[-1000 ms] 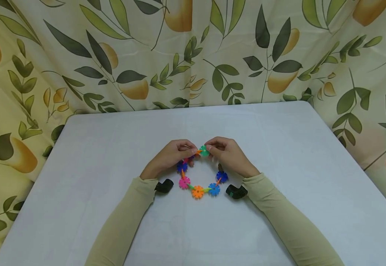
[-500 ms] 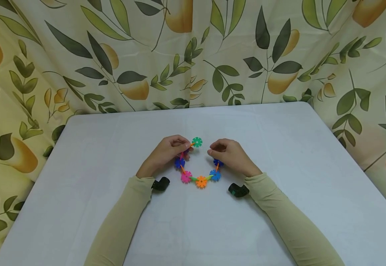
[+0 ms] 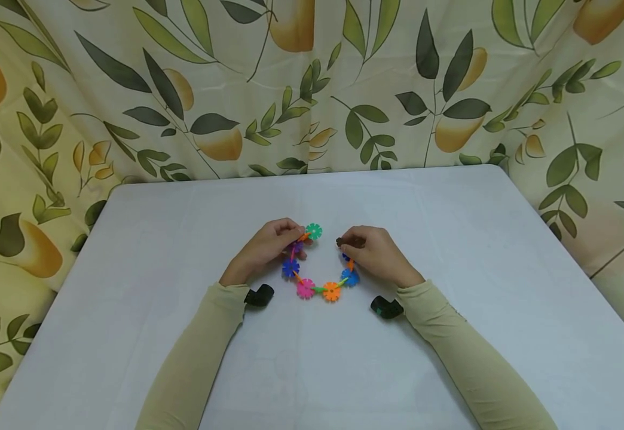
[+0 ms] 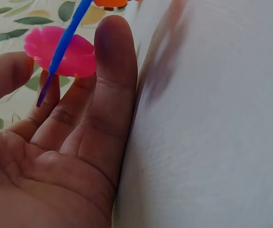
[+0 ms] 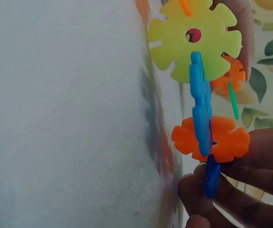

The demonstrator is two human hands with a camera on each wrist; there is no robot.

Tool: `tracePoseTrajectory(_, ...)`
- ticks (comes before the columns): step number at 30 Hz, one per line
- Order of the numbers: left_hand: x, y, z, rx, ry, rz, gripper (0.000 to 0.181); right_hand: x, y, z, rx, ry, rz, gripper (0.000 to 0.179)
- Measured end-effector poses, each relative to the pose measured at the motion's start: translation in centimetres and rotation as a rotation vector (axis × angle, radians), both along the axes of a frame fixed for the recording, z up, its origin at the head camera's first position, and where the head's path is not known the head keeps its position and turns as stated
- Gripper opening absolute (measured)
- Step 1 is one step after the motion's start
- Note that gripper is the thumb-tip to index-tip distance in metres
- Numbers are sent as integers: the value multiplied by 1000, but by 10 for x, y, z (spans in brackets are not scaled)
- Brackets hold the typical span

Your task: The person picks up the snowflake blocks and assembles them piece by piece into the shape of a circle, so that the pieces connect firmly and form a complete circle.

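Observation:
A chain of flower-shaped interlocking plastic discs forms an open ring between the hands in the head view. My left hand point(image 3: 266, 248) pinches its left end, near the green disc point(image 3: 314, 231). My right hand point(image 3: 376, 251) grips the opposite end, where a small brown disc point(image 3: 339, 241) shows at the fingertips. Between them hang a pink disc point(image 3: 305, 289), an orange disc point(image 3: 331, 291) and blue discs. In the left wrist view, a pink disc point(image 4: 67, 54) sits among the fingers. The right wrist view shows a yellow-green disc point(image 5: 198, 38) and an orange disc point(image 5: 212, 140) by the fingers.
Under the hands is a white-covered table point(image 3: 312, 370). Behind and beside it hangs a leaf-patterned curtain point(image 3: 366, 89). Black wrist cameras sit at both cuffs, one at the left point(image 3: 260, 296) and one at the right point(image 3: 386, 307).
The right hand has let go of the green disc and moved to the chain's other end, now holding it. The green disc has shifted left with the left hand; the chain's lower part has risen.

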State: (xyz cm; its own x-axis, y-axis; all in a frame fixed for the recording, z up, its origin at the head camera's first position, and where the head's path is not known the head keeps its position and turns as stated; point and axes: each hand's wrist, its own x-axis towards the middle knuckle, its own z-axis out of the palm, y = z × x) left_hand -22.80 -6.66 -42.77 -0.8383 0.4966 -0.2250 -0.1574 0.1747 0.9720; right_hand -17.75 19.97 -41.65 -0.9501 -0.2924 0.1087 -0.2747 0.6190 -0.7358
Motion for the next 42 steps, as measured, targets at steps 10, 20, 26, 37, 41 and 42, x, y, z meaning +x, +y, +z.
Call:
tracePoseTrajectory(10, 0, 1, 1, 63, -25, -10, 20, 1, -1, 2, -23, 84, 35, 14)
tracePoseTrajectory(20, 1, 1, 1, 18, 39, -52, 24, 1, -3, 4, -48, 110, 75, 11)
tracePoseTrajectory(26, 1, 2, 0, -19, 84, -52, 24, 2, -5, 5, -65, 100, 75, 9)
tracePoseTrajectory(37, 4, 3, 0, -75, 149, -73, 24, 5, -9, 5, -124, 58, 67, 5)
tracePoseTrajectory(41, 4, 4, 1, -76, 159, -84, 23, 6, -10, 4, -122, 71, 75, 4)
tracePoseTrajectory(42, 4, 5, 1, -76, 162, -86, 23, 6, -10, 4, -120, 81, 80, 4)
